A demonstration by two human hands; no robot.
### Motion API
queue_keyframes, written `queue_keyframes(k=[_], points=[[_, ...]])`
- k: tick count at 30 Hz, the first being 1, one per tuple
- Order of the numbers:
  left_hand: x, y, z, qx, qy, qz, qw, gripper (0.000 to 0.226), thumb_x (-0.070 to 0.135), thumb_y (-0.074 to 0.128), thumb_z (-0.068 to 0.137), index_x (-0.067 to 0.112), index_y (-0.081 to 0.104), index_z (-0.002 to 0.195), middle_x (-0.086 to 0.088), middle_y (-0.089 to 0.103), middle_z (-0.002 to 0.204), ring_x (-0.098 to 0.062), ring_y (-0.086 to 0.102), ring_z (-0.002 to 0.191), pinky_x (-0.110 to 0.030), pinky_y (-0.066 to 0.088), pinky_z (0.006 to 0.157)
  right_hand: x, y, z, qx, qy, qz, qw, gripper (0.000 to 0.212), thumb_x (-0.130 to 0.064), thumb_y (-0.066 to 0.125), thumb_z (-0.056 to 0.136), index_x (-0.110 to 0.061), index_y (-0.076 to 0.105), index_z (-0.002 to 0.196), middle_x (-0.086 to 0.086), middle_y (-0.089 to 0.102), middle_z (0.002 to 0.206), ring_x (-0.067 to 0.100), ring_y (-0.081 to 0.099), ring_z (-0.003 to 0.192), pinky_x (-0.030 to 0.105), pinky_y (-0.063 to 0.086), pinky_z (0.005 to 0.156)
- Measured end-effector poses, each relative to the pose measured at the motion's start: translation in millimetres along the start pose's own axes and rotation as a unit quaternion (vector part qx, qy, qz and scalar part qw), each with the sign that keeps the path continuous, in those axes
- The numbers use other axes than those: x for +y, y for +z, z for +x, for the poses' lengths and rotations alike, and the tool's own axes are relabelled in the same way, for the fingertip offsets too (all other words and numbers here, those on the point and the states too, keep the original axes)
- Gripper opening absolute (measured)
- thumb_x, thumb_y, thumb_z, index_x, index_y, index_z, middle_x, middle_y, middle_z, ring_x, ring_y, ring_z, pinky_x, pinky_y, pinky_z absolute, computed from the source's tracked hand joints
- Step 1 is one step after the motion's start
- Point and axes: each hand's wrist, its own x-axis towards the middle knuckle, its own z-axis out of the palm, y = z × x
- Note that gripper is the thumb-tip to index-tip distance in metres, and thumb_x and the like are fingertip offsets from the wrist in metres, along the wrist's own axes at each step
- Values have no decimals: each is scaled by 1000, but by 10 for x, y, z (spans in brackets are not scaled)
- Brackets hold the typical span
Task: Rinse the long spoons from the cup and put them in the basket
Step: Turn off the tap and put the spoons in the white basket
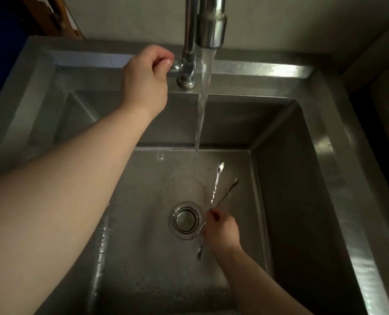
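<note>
Low in the steel sink [302, 155], the right hand [222, 230] pinches thin metal long spoons [218, 180], seemingly two or three, beside the round perforated drain strainer [186, 220]. Farther back, a clear water stream [202, 105] falls from the chrome faucet [210, 21], whose lever [174, 68] the left hand [147, 76] has its fingers curled around.

Left hand [147, 75] grips the tap handle [173, 68]; right hand [222, 229] holds long spoons [217, 181] beside running water [203, 96].
</note>
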Motion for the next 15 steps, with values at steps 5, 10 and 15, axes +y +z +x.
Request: queue_keyframes(k=[5,10,15], points=[[-105,15,67,3,13,-5,1000,15,24,57,95,23,71,99,21,61,80,16,54,70,1,36,64,423,239,369,26,56,-60,996,23,-13,48,92,-4,65,80,8,62,68,29,61,72,28,40,58],[-144,45,127,13,27,-15,999,15,25,58,94,21,71,97,21,59,77,12,53,68,-8,42,68,598,383,637,28,73,-77,994,22,-14,48,93,-3,67,91,23,71,91,37,68,85,35,54,75],[-129,53,246,8,44,-38,998,23,22,53,97,9,71,100,5,66,86,-3,57,76,-22,47,71,612,409,812,40,77,-117,989,22,-14,50,94,-3,68,97,21,71,104,36,66,97,27,43,75]])
